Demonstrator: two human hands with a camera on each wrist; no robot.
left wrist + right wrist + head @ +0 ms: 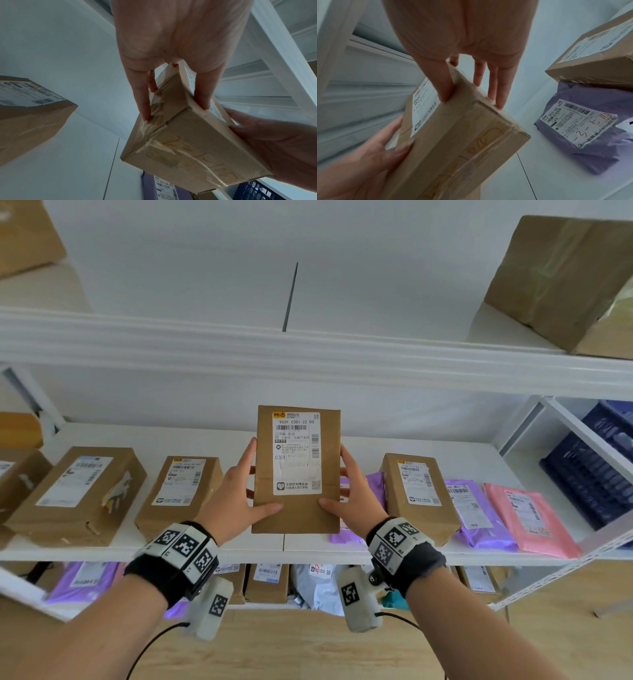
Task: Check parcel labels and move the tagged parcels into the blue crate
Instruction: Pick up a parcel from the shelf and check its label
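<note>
I hold a brown cardboard parcel (296,508) upright above the middle shelf, its white shipping label facing me, printed "C301". My left hand (239,491) grips its left edge, thumb on the front and fingers behind. My right hand (356,498) grips the right edge the same way. The left wrist view shows the parcel (188,142) from its taped bottom end, pinched by the left hand (171,40). The right wrist view shows the parcel (462,142) under the right hand (462,33). The blue crate (596,470) stands at the far right on the neighbouring shelf.
On the white shelf (308,549) lie two brown boxes (181,487) to the left and one brown box (418,491) to the right, then a purple mailer (476,508) and a pink mailer (527,515). A large box (561,282) sits on the upper shelf. More parcels fill the shelf below.
</note>
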